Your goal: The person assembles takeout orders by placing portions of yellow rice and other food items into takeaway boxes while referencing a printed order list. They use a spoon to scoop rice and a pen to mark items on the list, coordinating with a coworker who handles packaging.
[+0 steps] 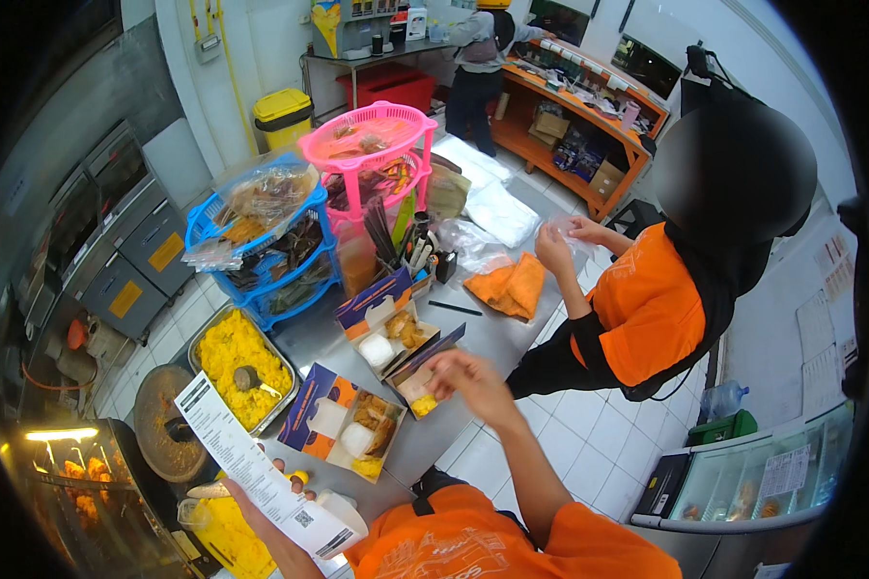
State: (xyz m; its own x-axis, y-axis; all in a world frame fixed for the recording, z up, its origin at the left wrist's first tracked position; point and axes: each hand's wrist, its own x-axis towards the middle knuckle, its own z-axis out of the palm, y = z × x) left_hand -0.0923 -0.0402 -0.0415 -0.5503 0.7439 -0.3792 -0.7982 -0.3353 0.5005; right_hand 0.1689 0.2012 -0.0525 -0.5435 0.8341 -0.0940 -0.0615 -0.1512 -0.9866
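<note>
My left hand (pixel 254 514) is closed on a long white printed receipt (pixel 251 454), its fingertips showing past the paper's edge. My right hand (pixel 478 384) hovers over the steel table, fingers apart and loosely bent, with nothing visible in them. Below its fingertips is an open takeaway box (pixel 439 349) with some yellow food inside. Beside it stand two more open purple-and-orange boxes: a nearer one (pixel 309 410) and a farther one (pixel 369 301). Both contain a mound of white rice and browned fried pieces; the nearer also has yellow food.
A metal tray (pixel 292 362) of yellow food holds a scoop (pixel 248 378). Blue (pixel 278 289) and pink (pixel 425 154) tiered baskets stand farther back. An orange cloth (pixel 512 287) and black pen (pixel 455 309) lie on the table. A co-worker (pixel 657 289) handles clear plastic at right; another person (pixel 481 58) stands behind.
</note>
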